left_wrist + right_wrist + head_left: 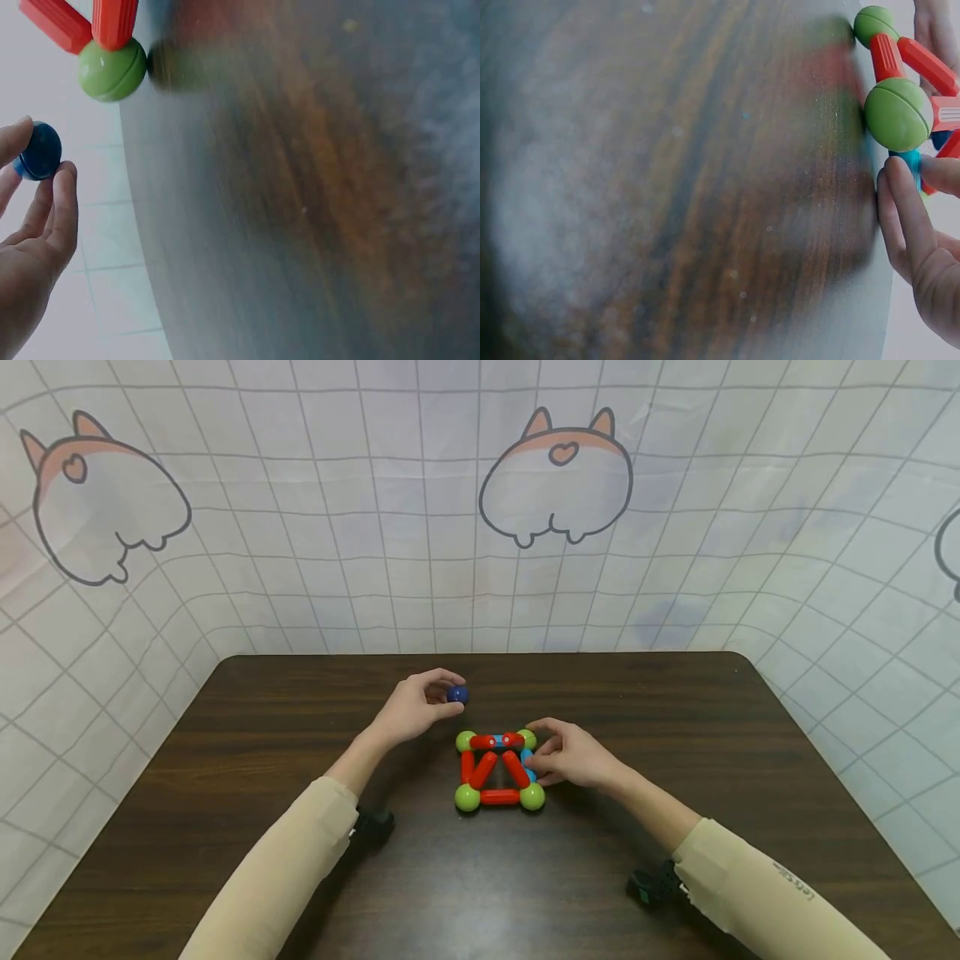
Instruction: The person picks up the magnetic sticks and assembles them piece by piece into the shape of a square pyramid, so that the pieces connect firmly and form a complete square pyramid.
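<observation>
A dark blue ball is pinched between the thumb and fingertips of my left hand, raised behind and left of a frame of rods and balls. The left wrist view also shows the blue ball in those fingertips. Green balls form the frame's corners, joined by red rods, some leaning inward and upward. My right hand is at the frame's right side, where its thumb and fingers pinch a light blue rod beside a green ball.
The frame stands on a dark wood-grain table. Behind the table hangs a white grid-patterned cloth with cartoon animal drawings. Both forearms reach in from the front, each with a black device under the wrist.
</observation>
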### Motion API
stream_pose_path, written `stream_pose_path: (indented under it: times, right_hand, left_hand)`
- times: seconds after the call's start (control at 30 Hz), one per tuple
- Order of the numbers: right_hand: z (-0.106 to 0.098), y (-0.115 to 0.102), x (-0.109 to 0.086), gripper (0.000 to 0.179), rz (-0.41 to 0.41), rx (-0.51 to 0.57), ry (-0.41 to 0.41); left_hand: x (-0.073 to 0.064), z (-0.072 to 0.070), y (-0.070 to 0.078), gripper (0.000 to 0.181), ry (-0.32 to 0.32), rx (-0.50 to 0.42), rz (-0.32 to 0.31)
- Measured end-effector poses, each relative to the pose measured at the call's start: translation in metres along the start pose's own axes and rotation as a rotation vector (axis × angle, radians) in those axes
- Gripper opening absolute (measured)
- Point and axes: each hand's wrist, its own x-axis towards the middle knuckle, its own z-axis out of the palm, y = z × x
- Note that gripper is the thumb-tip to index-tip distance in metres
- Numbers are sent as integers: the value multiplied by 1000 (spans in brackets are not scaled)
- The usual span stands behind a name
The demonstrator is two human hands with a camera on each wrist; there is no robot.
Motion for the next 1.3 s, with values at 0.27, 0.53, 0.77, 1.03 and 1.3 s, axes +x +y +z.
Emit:
stream_pose_path:
  times: [0.27, 0.53, 0.77, 1.03, 1.3]
  right_hand:
    - [0, -1, 0, 57, 10, 0, 6]
    - [0, -1, -1, 57, 7, 3, 3]
    - [0, -2, -1, 57, 6, -3, -2]
    - [0, -3, -3, 58, 19, -16, 4]
    - [0, -2, -3, 57, 12, -6, -6]
  left_hand:
    - [-11, 6, 11, 35, -27, -36, 61]
    - [-20, 12, 22, 38, -57, -79, 95]
    - [-27, 18, 30, 37, -88, -124, 146]
    - [-33, 25, 39, 36, -120, -124, 195]
    - [-36, 31, 46, 37, -125, -60, 266]
